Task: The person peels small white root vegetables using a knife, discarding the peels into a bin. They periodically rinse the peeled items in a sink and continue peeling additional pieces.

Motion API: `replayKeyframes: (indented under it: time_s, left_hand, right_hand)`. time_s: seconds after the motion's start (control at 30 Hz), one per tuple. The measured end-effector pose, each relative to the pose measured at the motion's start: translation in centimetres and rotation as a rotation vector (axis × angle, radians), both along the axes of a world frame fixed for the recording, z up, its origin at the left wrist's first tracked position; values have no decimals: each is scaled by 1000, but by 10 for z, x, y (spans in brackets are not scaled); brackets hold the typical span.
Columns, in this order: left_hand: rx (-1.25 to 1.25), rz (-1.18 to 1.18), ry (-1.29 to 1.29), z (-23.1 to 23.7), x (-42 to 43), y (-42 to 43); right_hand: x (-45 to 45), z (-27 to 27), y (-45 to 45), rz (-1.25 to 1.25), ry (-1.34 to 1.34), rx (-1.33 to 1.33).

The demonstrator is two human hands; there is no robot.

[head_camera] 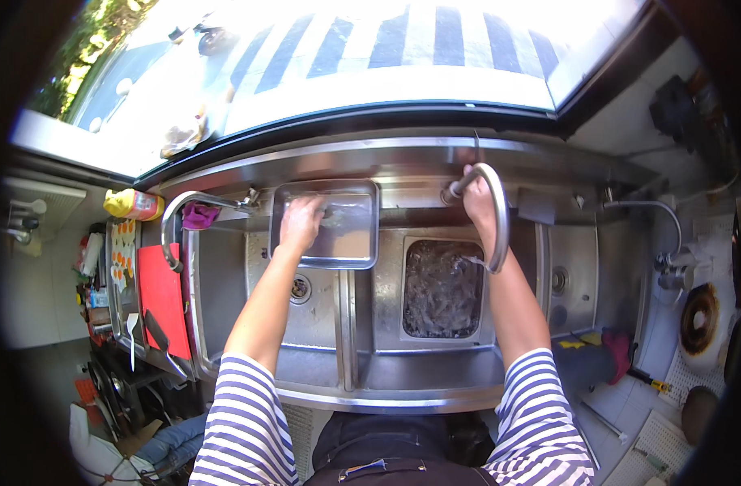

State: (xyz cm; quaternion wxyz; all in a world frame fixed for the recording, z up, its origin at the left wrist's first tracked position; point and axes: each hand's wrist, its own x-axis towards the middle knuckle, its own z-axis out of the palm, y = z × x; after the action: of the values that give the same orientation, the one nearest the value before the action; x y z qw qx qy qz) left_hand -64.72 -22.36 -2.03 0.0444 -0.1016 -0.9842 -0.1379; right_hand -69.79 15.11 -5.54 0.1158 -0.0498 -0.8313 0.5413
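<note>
My left hand (301, 223) is over the left part of a rectangular metal pan (352, 212), its fingers near the pan's inside; whether they touch it is unclear. The pan sits across the rear of the left sink basin. My right hand (478, 195) reaches behind the curved middle faucet (498, 212), at its base; the spout partly hides the hand, so its grip cannot be told. Water runs from this spout into a second rectangular pan (443, 288), full of moving water, in the middle basin.
A second faucet (179, 212) arches at the left, near a purple cloth (200, 215). On the left counter lie a red cutting board (163, 297), a white spatula (132, 340) and a yellow bottle (133, 205). A third faucet (662, 209) stands right.
</note>
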Motion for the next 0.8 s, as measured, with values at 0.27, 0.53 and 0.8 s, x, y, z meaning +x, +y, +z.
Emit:
replayKeyframes:
  time_s: [0.27, 0.53, 0.8]
  left_hand:
    - [324, -398, 40, -13, 68, 144]
    - [264, 12, -1032, -175, 150, 255]
    - [142, 317, -827, -239, 176, 278]
  right_hand:
    - [7, -3, 5, 124, -38, -563]
    - [167, 5, 75, -88, -120, -328]
    - [334, 20, 90, -506, -291, -484]
